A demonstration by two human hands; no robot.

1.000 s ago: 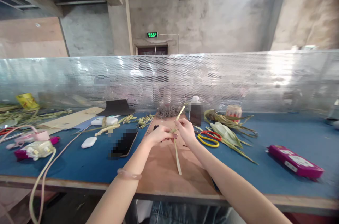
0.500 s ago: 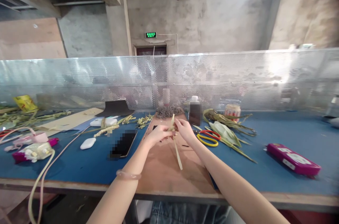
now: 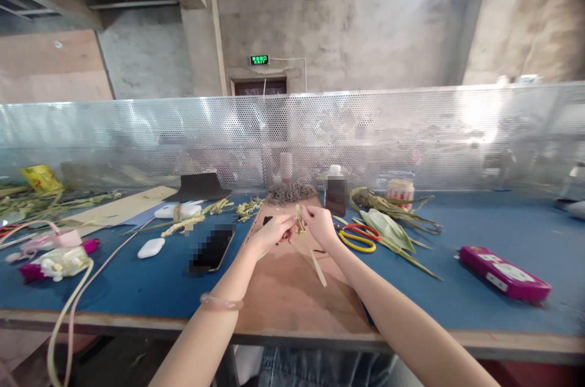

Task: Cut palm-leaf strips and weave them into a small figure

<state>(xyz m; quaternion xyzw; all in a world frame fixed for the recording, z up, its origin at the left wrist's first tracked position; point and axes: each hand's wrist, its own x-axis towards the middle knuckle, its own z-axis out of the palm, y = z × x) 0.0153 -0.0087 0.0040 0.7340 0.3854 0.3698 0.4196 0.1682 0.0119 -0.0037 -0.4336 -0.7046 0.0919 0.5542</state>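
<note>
My left hand (image 3: 273,231) and my right hand (image 3: 319,223) meet over a brown board (image 3: 283,295) at the middle of the blue table (image 3: 457,308). Both pinch a pale yellow leaf strip (image 3: 317,262), folded between the fingertips. Its loose end hangs down and to the right over the board. A pale bracelet (image 3: 222,301) sits on my left wrist. Red and yellow scissors (image 3: 360,237) lie just right of my right hand.
A phone (image 3: 212,249), a white case (image 3: 152,247) and leaf scraps (image 3: 192,221) lie to the left. Green leaves (image 3: 390,228), a dark bottle (image 3: 337,191) and a magenta box (image 3: 503,273) lie to the right. A perforated metal screen (image 3: 411,131) closes off the table's far side.
The strip's upper end has been folded down into my fingers. Its hanging end has swung to the right and looks shorter. Both hands stayed close together.
</note>
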